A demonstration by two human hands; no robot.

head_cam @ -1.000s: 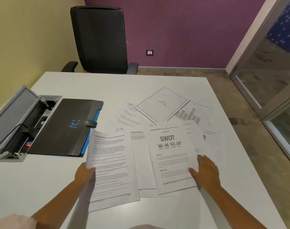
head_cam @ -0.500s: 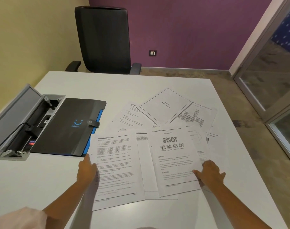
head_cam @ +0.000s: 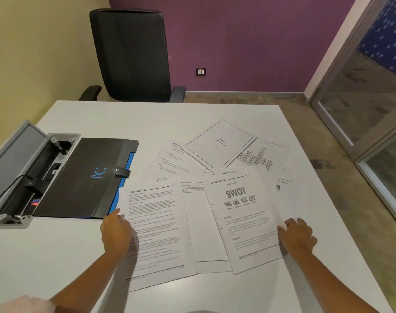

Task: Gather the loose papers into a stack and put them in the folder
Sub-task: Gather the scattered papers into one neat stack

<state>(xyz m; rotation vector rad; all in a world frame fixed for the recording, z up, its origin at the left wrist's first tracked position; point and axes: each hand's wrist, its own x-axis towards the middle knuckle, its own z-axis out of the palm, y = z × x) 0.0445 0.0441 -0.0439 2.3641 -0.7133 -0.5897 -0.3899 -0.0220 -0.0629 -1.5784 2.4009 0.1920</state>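
Two open-grip hands (head_cam: 116, 231) (head_cam: 297, 236) press papers (head_cam: 242, 213) on white table (head_cam: 102, 118), purple wall (head_cam: 237, 41) behind.

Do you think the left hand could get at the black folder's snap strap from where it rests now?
Probably yes. The left hand rests on the text sheet just below the folder, and nothing lies over the strap.

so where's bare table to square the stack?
Free: the near-left table in front of the folder, beside the left hand; the far strip before the chair; the right edge past the right hand. Crowded: the papers across centre-right.
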